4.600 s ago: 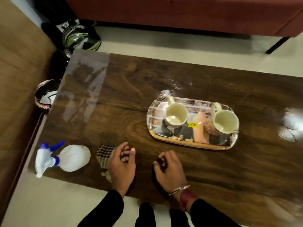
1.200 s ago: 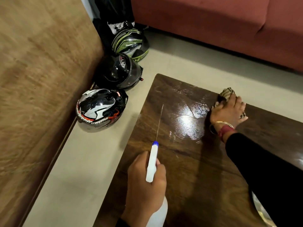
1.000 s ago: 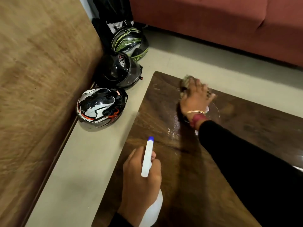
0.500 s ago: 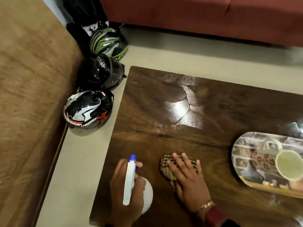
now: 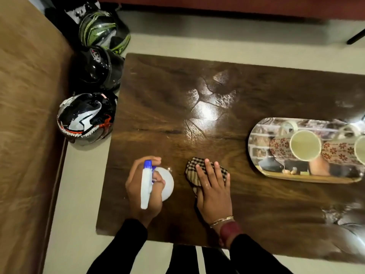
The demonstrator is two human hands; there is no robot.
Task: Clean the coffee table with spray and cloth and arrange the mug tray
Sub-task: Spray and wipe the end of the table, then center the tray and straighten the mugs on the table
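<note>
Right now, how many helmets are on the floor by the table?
3: a black, white and red helmet nearest, a glossy black helmet behind it, a green-striped black helmet farthest; dark clutter beyond may hide more.

worktop [image 5: 158, 95]: dark wood grain, glossy, wet-looking streaks catching glare. cloth [image 5: 192, 169]: checked woven fabric, matt. spray bottle [image 5: 166, 182]: smooth white plastic, blue tip. tray [image 5: 260, 135]: glossy printed surface. mugs [image 5: 304, 148]: shiny glaze, look ceramic. helmets [image 5: 87, 117]: glossy hard shells. sofa [image 5: 25, 115]: matt brown fabric.
</note>
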